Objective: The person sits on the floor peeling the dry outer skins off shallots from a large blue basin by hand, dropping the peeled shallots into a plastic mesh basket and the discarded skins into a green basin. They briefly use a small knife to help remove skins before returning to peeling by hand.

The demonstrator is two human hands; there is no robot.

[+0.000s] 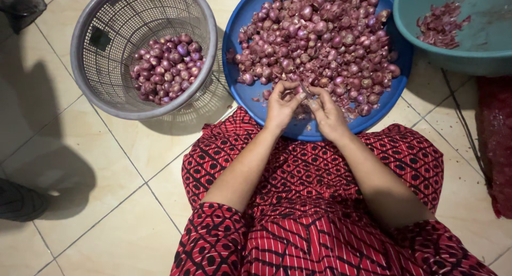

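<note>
A person in a red patterned dress (320, 201) is sitting on a pale tiled floor (106, 201) crossed by dark grout lines, looking down at both hands. The left hand (281, 106) and right hand (326, 112) are meeting over the near edge of a round blue tray (242, 89), each grip pinching together on one small shallot (308, 92) held between the fingertips. The tray is carrying a heap of unpeeled purple shallots (320, 39). A grey mesh basket (106, 79) is standing just left of the tray, holding peeled shallots (166, 67). A teal basin (480, 47) with reddish skins (440, 24) is sitting at the upper right.
</note>
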